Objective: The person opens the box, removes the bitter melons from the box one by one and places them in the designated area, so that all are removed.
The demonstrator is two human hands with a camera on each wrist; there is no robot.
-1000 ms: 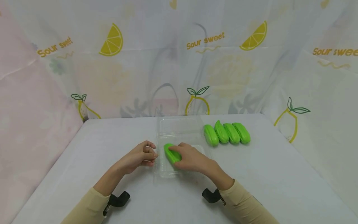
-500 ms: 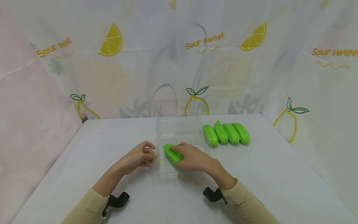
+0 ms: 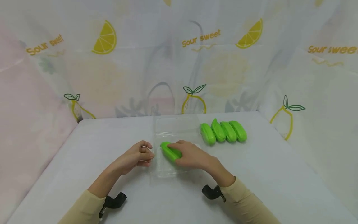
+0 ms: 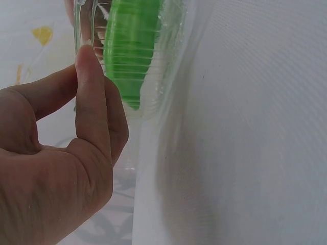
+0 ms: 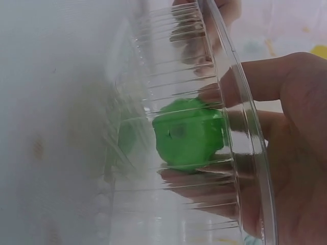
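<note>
A clear plastic clamshell box [image 3: 165, 174] lies opened on the table, its lid [image 3: 176, 124] laid back toward the wall. In the head view my left hand [image 3: 137, 158] is at the box's left side; the left wrist view shows its thumb and a finger pinching the rim [image 4: 83, 25]. My right hand [image 3: 193, 155] reaches into the box and grips a plump, ribbed green cucumber-like vegetable [image 3: 167, 151], which lies slanted. Through the clear wall in the right wrist view, fingers flank the vegetable's rounded end [image 5: 189, 135]. Its near part is hidden by the hand in the head view.
Several similar green vegetables [image 3: 219, 130] lie side by side in a row right of the lid. A white cloth covers the table [image 3: 265, 174]. Behind it hangs a lemon-print curtain [image 3: 126, 71]. Black wrist-camera mounts [image 3: 113, 201] jut from both sleeves.
The head view has shifted slightly, so everything sits a little further left in the picture. Both hands keep their holds, and the vegetable stays about where it was in the box.
</note>
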